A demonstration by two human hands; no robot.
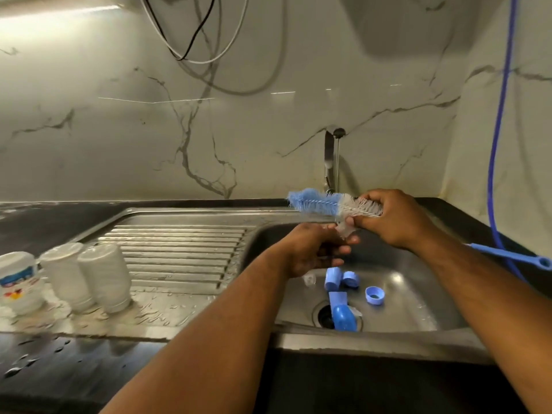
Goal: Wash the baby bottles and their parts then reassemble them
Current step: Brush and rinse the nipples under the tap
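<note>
A brush (325,203) and a clear teat (345,230) meet above the sink (418,294).
The right hand (397,218) curls its fingers round the brush at the white bristles. The left hand (310,255) pinches the teat in its fingertips, just under the bristles and touching them. Blue bottle parts (375,295) lie by the sink's drain (321,315).

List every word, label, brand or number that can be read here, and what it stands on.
No text can be read.
White tub at the left edge: blue and red label, too blurred to read.
Two upturned bottles: no marks visible.
Brush in the right hand, clear teat in the left hand: no writing visible.
</note>
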